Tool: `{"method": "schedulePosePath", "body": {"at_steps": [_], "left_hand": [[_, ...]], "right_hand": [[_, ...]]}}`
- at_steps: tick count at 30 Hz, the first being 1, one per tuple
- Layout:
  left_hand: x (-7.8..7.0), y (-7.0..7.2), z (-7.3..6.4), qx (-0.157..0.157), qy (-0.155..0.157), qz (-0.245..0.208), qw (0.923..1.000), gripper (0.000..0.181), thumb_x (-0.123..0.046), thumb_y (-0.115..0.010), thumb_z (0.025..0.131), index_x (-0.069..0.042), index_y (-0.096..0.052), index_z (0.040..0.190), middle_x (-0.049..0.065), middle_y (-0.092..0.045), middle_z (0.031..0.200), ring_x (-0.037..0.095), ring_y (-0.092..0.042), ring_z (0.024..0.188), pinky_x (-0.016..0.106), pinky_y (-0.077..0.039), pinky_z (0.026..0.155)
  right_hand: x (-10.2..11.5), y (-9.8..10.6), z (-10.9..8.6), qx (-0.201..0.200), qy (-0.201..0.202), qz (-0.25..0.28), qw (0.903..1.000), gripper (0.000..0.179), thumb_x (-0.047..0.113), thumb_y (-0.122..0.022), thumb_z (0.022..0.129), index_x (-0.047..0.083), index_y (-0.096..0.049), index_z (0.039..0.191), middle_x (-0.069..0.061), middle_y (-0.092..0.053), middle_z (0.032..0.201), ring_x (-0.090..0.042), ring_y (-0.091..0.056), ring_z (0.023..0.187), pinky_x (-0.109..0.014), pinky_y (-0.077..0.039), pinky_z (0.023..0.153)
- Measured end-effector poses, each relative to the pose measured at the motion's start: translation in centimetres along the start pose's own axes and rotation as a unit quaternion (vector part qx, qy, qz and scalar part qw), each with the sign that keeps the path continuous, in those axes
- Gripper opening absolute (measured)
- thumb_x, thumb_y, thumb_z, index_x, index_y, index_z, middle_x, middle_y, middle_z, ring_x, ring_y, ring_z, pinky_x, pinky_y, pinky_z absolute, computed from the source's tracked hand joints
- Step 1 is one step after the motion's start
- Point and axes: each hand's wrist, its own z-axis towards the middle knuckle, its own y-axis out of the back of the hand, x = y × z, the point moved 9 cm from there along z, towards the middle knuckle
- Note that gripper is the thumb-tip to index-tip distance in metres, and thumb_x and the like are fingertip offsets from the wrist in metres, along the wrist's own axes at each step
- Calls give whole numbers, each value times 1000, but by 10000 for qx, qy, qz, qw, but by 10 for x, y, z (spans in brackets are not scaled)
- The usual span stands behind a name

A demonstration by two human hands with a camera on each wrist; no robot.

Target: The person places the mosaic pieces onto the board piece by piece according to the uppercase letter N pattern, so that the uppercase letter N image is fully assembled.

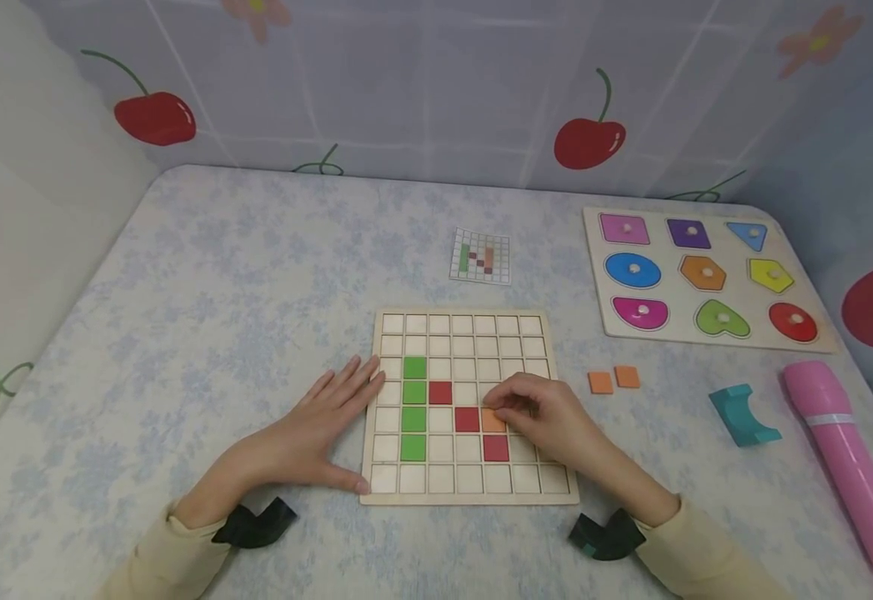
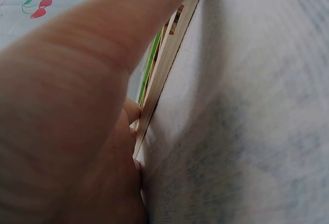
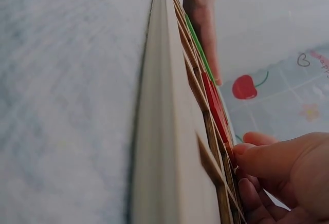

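A wooden grid board (image 1: 469,498) lies on the table, with several green tiles (image 1: 413,392) in one column and red tiles (image 1: 439,392) stepping down diagonally. My left hand (image 1: 308,437) rests at the board's left edge, fingers spread, with the thumb at the lower left corner. Over the right half of the board, my right hand (image 1: 549,417) pinches an orange square tile (image 1: 492,422) between thumb and index finger. That tile sits at a cell just right of a red tile and above another. In the right wrist view the fingertips (image 3: 240,149) touch the board's surface.
Two loose orange tiles (image 1: 600,383) lie right of the board. A small printed pattern card (image 1: 480,257) is behind it. Farther right are a knobbed shape puzzle (image 1: 709,275), a teal arch block (image 1: 744,415) and a pink microphone (image 1: 849,467). A patterned curtain (image 1: 421,92) hangs behind the table.
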Motion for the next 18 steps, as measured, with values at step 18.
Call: {"method": "schedulePosePath", "body": {"at_steps": [18], "left_hand": [[-1,0,0,105,-8,40,9999,117,-62,-69,72,-6,-3,151,9,8,155,28,11,139,47,5,108]], "right_hand": [[-44,89,-30,-1229,-870,5,9886,17,-1,-66,86,0,-67,102,-10,-67,98,-8,-62,85,-16,-48,72]]}}
